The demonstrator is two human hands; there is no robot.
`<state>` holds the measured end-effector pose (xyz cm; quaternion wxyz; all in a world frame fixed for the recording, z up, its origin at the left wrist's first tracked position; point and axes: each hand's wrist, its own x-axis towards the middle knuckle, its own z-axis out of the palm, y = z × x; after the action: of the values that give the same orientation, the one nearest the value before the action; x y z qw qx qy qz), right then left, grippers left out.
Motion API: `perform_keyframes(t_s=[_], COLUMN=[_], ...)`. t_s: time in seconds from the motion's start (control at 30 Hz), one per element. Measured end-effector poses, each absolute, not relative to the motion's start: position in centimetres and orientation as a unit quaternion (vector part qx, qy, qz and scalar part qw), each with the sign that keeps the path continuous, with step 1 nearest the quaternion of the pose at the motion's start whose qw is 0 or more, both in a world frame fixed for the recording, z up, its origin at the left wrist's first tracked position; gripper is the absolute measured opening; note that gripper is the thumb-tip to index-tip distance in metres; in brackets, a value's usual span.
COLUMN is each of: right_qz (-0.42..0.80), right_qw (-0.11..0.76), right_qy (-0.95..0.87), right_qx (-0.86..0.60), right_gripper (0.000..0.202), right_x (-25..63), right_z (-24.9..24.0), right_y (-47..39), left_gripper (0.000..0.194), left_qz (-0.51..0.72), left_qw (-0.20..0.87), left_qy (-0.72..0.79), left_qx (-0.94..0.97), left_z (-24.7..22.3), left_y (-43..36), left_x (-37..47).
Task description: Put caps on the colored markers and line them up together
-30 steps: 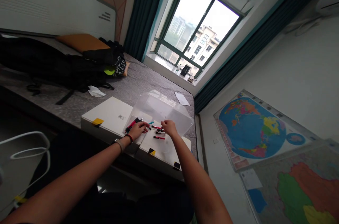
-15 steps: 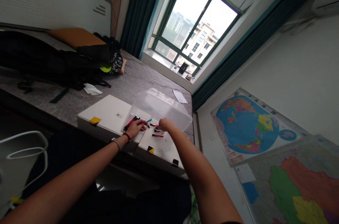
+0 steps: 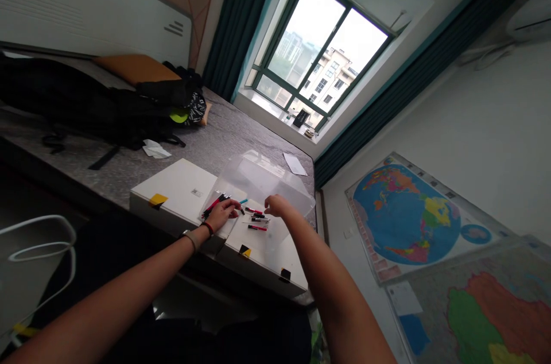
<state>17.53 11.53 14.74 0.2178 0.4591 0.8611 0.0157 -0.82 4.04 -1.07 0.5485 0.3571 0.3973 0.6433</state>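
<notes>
My left hand (image 3: pixel 224 214) reaches over a bunch of black and red pens (image 3: pixel 213 205), its fingers curled round a small dark pen part too small to make out clearly. To its right, my right hand (image 3: pixel 275 206) is above several loose red, black and white pens (image 3: pixel 257 228) on a white box (image 3: pixel 253 249), fingers bent downward; what lies between its fingertips is hidden. A clear plastic container (image 3: pixel 262 174) stands behind both hands. A teal pen (image 3: pixel 243 201) lies between the hands.
A second white box (image 3: pixel 172 180) sits at the left. Black bags (image 3: pixel 107 111), crumpled tissue (image 3: pixel 155 149) and a white paper (image 3: pixel 295 163) lie on the grey bed surface (image 3: pixel 232 128). Maps hang on the right wall.
The view has shifted slightly. My right hand has lifted a little away from the loose pens, showing more of them. My left hand stays by the bunch of pens.
</notes>
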Motion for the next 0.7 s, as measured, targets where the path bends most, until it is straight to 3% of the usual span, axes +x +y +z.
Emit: perform_keyframes(t_s=[0.33,0.7], right_qz=[0.017,0.031], right_qw=[0.236,0.267], right_qy=[0.867,0.843], right_qx=[0.438,0.467], right_gripper=[0.023,0.036], right_x=[15.2,16.8], right_z=[12.2,11.1], right_y=[10.5,10.9], left_gripper=[0.037,0.038], left_qz=[0.652,0.635], left_qw=[0.527,0.517], left_qy=[0.407,0.410], left_qx=[0.363,0.401], left_z=[-0.9,-0.6], left_y=[3.6,3.4], left_x=[-0.8,-0.7])
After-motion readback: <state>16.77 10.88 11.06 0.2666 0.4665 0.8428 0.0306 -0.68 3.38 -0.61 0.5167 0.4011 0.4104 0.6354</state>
